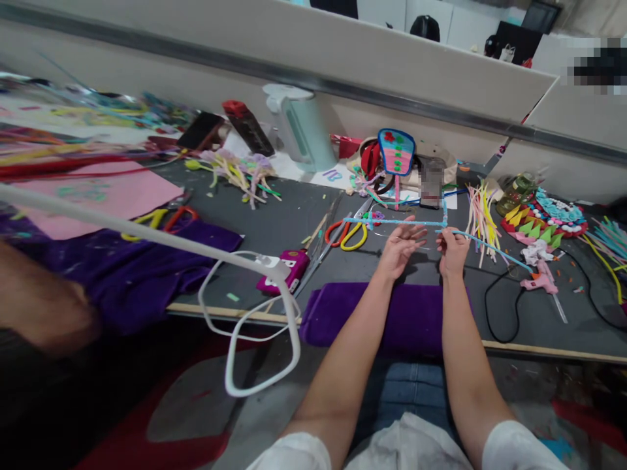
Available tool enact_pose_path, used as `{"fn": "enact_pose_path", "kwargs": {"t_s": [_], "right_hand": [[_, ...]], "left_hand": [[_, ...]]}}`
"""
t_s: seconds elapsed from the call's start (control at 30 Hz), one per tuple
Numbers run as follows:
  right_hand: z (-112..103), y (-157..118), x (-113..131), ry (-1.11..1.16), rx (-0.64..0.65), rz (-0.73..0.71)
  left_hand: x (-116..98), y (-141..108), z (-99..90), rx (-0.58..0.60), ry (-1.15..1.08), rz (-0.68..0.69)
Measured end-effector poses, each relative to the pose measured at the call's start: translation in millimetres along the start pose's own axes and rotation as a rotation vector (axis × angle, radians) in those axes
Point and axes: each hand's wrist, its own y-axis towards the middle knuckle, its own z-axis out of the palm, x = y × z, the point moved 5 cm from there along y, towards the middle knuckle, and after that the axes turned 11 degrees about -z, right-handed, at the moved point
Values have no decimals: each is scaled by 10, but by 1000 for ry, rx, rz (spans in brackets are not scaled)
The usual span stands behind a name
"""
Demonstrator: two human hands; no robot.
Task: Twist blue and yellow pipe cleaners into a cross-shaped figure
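My right hand [453, 252] pinches a light blue pipe cleaner [494, 247], whose loose length trails right towards a pink glue gun [541, 279]. Beside it, my left hand [398, 250] is open, palm turned inward and fingers spread. A twisted light blue pipe-cleaner strip [386, 222] runs sideways just beyond my left fingertips and bends upward near my right hand. Whether my left fingers touch the strip, I cannot tell. Below my wrists lies a folded purple cloth [337, 313] at the table's front edge.
Scissors with red and yellow handles [353, 236] lie left of my hands. A white cable [235, 258] loops across the front-left edge near a magenta power strip [289, 269]. A kettle [306, 127] and pipe-cleaner bundle [482, 219] stand behind. Another person's arm [42, 303] is at left.
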Motion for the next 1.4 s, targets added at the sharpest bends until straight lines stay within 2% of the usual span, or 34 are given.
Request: {"fn": "enact_pose_path", "kwargs": {"t_s": [0.13,0.27,0.33,0.47,0.53,0.63,0.77,0.93,1.03,1.17,1.23,1.33,1.4], "right_hand": [[4,15,22,202,88,151],[11,30,75,317,172,191],[10,39,95,330,171,190],[30,39,109,311,165,209],[43,32,111,329,173,231],[64,15,105,393,230,292],[66,-9,82,394,331,394],[43,4,109,335,361,385],[35,18,105,266,312,342],[-24,53,62,77,149,219],[-40,60,44,10,107,180],[-38,47,16,-14,91,203],[-24,24,0,2,83,244]], "left_hand": [[-35,-118,163,189,111,-87],[0,-165,255,305,208,-214],[26,-134,230,280,236,-222],[25,-45,97,128,220,-126],[4,-41,65,92,194,-91],[-27,-89,90,98,176,-86],[9,-155,170,147,202,-190],[31,-126,144,132,166,-212],[13,-102,109,92,157,-173],[30,-101,121,40,194,-170],[50,-97,119,11,180,-181],[66,-74,93,-2,93,-175],[36,-56,72,-7,28,-104]]}}
